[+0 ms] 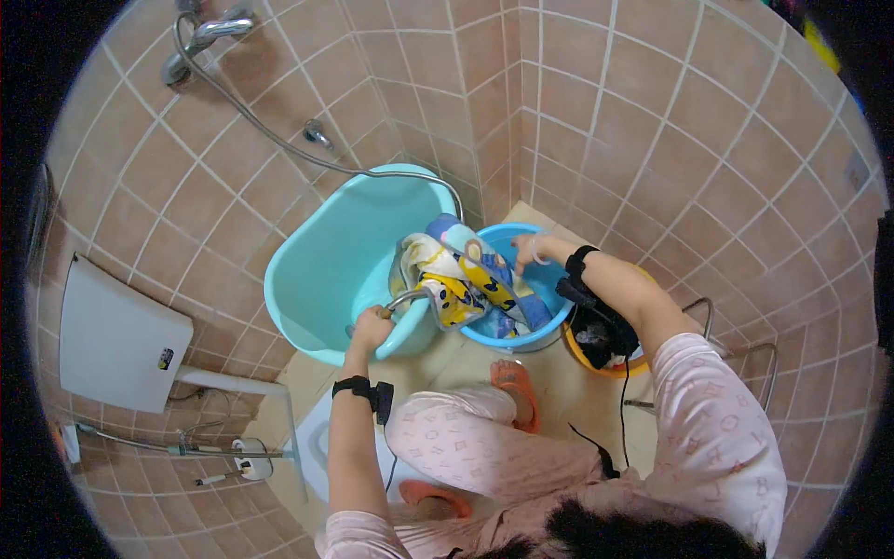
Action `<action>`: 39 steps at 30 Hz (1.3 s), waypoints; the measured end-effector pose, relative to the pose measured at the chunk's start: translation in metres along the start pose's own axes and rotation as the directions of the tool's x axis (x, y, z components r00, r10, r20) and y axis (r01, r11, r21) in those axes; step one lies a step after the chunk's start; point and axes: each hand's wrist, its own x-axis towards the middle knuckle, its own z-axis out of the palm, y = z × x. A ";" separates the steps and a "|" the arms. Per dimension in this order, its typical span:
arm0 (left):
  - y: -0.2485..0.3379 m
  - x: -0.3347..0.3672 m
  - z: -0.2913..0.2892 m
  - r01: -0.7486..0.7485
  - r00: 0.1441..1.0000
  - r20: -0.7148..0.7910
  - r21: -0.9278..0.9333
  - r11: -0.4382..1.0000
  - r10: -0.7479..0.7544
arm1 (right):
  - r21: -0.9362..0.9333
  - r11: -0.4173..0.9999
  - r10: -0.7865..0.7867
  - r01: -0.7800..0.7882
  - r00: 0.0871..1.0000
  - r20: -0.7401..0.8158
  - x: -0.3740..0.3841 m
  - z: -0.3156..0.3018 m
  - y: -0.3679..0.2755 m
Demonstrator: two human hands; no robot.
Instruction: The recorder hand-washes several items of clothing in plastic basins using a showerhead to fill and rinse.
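Note:
My left hand (374, 328) is closed at the near rim of the large turquoise tub (321, 252), wrapped round the end of a metal shower hose (407, 298). What lies under those fingers is mostly hidden. A patterned cloth (456, 270) in yellow, white and blue drapes from the tub's right rim into a round blue basin (506, 347). Over that basin is my right hand (528, 253), fingers apart beside the cloth and holding nothing that I can see.
The hose runs up to a wall mixer tap (209, 37); a small tap (318, 134) sits lower. Right of the basin stands an orange-yellow basin (596, 361) with dark items, near a metal-legged stand (759, 359). At left are a white cistern (126, 335) and pipes.

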 end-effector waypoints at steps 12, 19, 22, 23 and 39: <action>0.006 -0.001 0.003 0.005 1.000 -0.010 0.071 0.997 -0.004 | 0.873 0.468 0.241 -0.137 0.970 0.023 0.062 0.156 0.007; 0.007 -0.002 -0.001 0.039 0.999 0.020 -0.069 0.997 -0.038 | 0.925 -0.377 0.316 0.035 0.944 0.093 0.086 0.154 0.042; 0.011 0.001 -0.003 0.031 0.999 0.034 -0.076 0.997 -0.028 | 0.896 -0.428 0.315 0.114 0.949 0.030 0.072 0.069 0.041; 0.005 -0.006 -0.008 0.068 0.997 0.041 -0.057 0.996 -0.066 | 0.927 -0.317 0.383 0.200 0.921 -0.068 0.054 0.041 0.016; 0.002 -0.007 0.000 0.019 0.998 -0.053 -0.064 0.998 -0.023 | 0.679 0.547 -0.358 0.489 0.870 -0.338 0.048 -0.117 -0.328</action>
